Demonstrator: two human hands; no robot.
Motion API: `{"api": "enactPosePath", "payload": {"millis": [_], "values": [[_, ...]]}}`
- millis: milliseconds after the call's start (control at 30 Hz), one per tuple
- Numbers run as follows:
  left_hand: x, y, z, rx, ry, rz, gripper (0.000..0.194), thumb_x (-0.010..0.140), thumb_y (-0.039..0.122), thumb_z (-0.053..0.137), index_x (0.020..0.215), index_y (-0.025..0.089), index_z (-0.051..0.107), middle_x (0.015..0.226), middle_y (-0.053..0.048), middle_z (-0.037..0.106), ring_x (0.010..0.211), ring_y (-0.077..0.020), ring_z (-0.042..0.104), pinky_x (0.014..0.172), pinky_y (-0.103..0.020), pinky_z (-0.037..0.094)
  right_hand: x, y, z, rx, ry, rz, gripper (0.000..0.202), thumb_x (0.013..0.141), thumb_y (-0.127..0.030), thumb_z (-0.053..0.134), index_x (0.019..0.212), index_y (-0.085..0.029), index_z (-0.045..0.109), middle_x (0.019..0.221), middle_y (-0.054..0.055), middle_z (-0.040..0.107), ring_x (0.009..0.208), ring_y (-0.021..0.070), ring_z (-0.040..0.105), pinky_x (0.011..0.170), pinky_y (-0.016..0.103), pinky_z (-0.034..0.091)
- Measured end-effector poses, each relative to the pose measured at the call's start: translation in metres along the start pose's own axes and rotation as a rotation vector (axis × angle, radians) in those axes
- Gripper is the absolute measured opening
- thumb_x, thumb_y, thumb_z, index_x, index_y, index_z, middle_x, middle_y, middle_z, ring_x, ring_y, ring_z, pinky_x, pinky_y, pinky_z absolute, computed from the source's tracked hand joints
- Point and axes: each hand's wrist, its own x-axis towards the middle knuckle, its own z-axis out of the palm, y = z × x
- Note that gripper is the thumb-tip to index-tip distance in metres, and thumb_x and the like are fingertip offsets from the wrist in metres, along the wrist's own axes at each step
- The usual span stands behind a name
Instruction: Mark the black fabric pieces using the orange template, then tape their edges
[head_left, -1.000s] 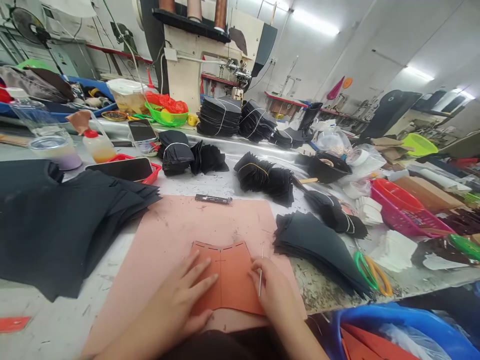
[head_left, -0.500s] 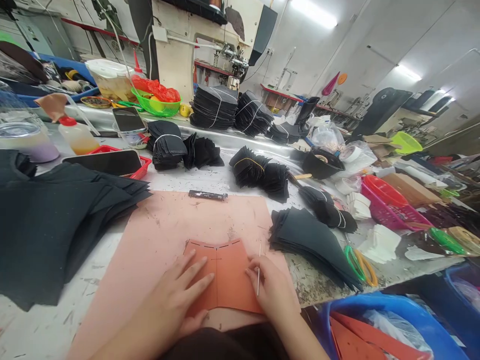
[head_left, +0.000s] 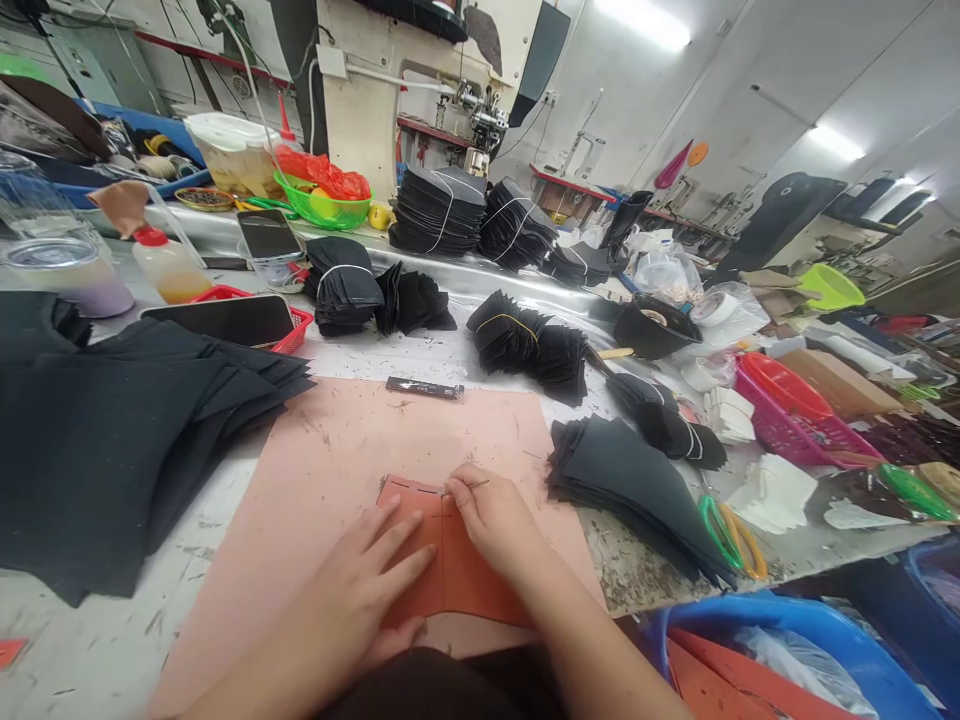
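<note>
My left hand (head_left: 371, 575) lies flat with fingers spread on an orange-red panel (head_left: 472, 580). The panel has a dark centre line, a short cross mark and slots along its top edge. My right hand (head_left: 495, 520) pinches a thin metallic rod (head_left: 478, 484), its tip by the panel's top edge near the centre line. The fingers hide part of the rod and the panel's upper right. Under the panel is a pale pink sheet (head_left: 330, 440), with a black marker-like tube (head_left: 425, 387) lying across its far edge.
Dark cut pieces (head_left: 112, 430) lie at left, another dark stack (head_left: 630, 485) at right. Tied black bundles (head_left: 439, 215) stand behind. Scissors with green and orange handles (head_left: 742, 540) rest near the right edge, above a blue bin (head_left: 780, 610). A phone (head_left: 225, 322) sits on a red basket.
My right hand has moved up and left from the panel's right side to its top edge, tilting the rod from upright to nearly level. My left hand stays on the panel.
</note>
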Motion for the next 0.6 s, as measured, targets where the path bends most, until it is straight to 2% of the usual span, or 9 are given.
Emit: {"api": "enactPosePath", "payload": {"millis": [200, 333, 500, 600], "values": [[0.003, 0.0, -0.002, -0.028, -0.014, -0.008, 0.053, 0.063, 0.033, 0.068, 0.115, 0.026, 0.061, 0.131, -0.007, 0.054, 0.123, -0.0346, 0.046, 0.092, -0.044, 0.049, 0.004, 0.0, -0.002, 0.055, -0.015, 0.023, 0.029, 0.095, -0.026, 0.035, 0.073, -0.02, 0.054, 0.069, 0.002, 0.063, 0.066, 0.016, 0.059, 0.062, 0.024, 0.041], [0.004, 0.0, -0.003, -0.042, -0.017, 0.01, 0.055, 0.063, 0.031, 0.067, 0.116, 0.025, 0.06, 0.132, -0.01, 0.053, 0.122, -0.0362, 0.047, 0.09, -0.046, 0.05, 0.013, -0.008, 0.008, 0.078, -0.009, -0.017, 0.028, 0.095, -0.024, 0.034, 0.077, -0.02, 0.055, 0.075, 0.002, 0.066, 0.07, 0.016, 0.062, 0.065, 0.024, 0.043], [0.009, 0.003, -0.009, -0.073, -0.028, 0.013, 0.07, 0.06, 0.024, 0.068, 0.128, 0.021, 0.05, 0.139, -0.011, 0.045, 0.131, -0.0371, 0.035, 0.097, -0.048, 0.046, 0.025, -0.028, 0.027, 0.033, -0.019, -0.073, 0.026, 0.094, -0.021, 0.036, 0.08, -0.021, 0.057, 0.076, 0.001, 0.066, 0.071, 0.0154, 0.06, 0.065, 0.024, 0.043], [0.01, 0.004, -0.009, -0.061, -0.025, 0.005, 0.069, 0.059, 0.025, 0.069, 0.126, 0.021, 0.052, 0.138, -0.011, 0.046, 0.131, -0.0373, 0.035, 0.097, -0.049, 0.046, 0.024, -0.026, 0.025, 0.132, -0.021, -0.091, 0.027, 0.093, -0.023, 0.037, 0.079, -0.021, 0.06, 0.078, 0.001, 0.067, 0.071, 0.0144, 0.06, 0.066, 0.024, 0.045]]}}
